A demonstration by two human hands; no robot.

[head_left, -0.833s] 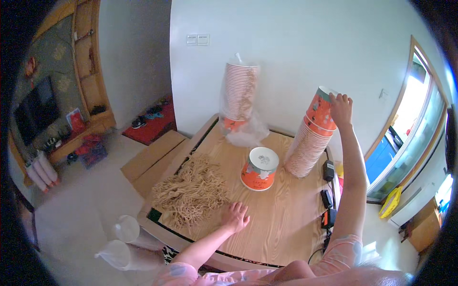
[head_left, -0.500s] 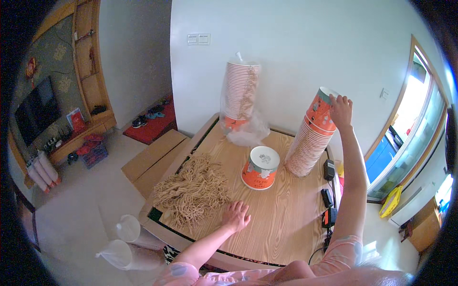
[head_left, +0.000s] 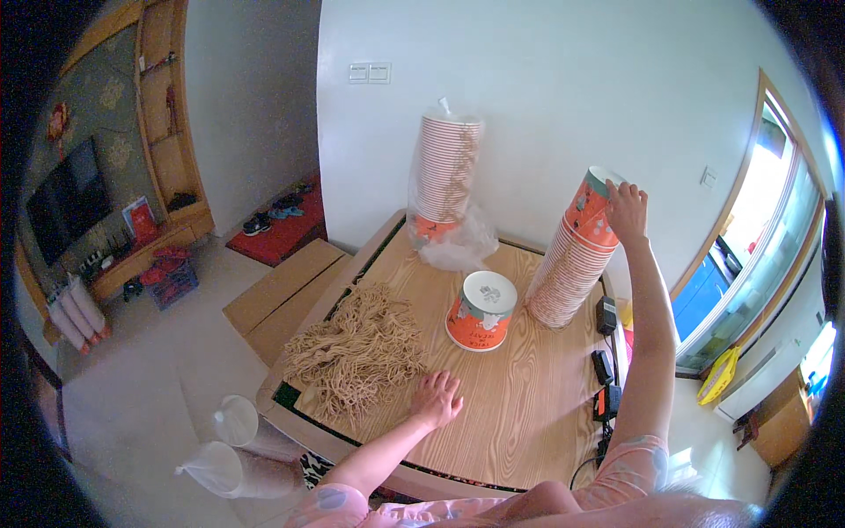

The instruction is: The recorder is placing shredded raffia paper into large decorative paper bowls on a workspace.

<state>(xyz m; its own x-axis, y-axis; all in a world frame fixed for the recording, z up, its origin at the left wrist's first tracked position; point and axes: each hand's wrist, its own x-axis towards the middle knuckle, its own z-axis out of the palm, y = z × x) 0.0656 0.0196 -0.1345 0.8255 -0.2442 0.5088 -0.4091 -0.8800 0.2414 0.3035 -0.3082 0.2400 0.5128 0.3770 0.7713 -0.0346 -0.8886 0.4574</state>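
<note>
At the back right of the wooden table stands a tall leaning stack of upside-down paper buckets [head_left: 570,280] with pale stacked rims. My right hand [head_left: 627,211] is closed on the top paper bucket [head_left: 588,207], orange with a green band, gripping it near its white base. My left hand [head_left: 437,400] lies flat on the tabletop, fingers spread, beside a loose heap of beige twisted paper cords [head_left: 356,352]. Between the hands, a single paper bucket [head_left: 481,312] sits upside down, its white base up.
Another bucket stack [head_left: 447,172] in a clear plastic bag stands at the back against the wall. Black power adapters and cables [head_left: 606,387] lie along the table's right edge. On the floor at left are bagged white stacks [head_left: 233,466] and flattened cardboard [head_left: 277,295].
My right hand and the top bucket have come down very slightly. My left hand stays put, as do the cords and the single bucket.
</note>
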